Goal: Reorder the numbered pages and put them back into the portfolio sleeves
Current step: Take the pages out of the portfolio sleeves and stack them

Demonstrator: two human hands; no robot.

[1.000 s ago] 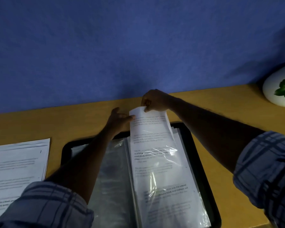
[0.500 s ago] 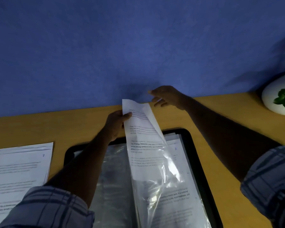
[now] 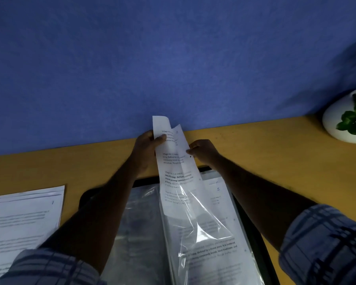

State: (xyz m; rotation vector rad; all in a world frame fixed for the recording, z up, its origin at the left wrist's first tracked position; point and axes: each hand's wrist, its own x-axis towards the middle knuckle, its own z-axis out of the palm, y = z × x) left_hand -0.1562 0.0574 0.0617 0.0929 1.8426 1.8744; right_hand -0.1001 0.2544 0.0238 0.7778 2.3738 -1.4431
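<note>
A black portfolio (image 3: 253, 233) lies open on the wooden desk, its clear sleeves (image 3: 206, 221) catching the light. One printed page (image 3: 174, 161) stands half out of the top of a right-hand sleeve, curled lengthwise. My left hand (image 3: 146, 150) pinches its upper left edge near the top. My right hand (image 3: 202, 151) pinches its right edge a little lower. Beneath it in the portfolio lies a page numbered 5 (image 3: 218, 189). At the left lies a stack of loose pages (image 3: 23, 221), the top one numbered 7.
A blue wall (image 3: 173, 58) rises straight behind the desk (image 3: 286, 157). A white round pot with a green plant (image 3: 347, 118) stands at the far right. The portfolio's left sleeves (image 3: 140, 223) look empty and glossy.
The page has risen further out of the sleeve. My right hand let go of its top, swung away, then came back to pinch its right edge; my left hand kept its hold.
</note>
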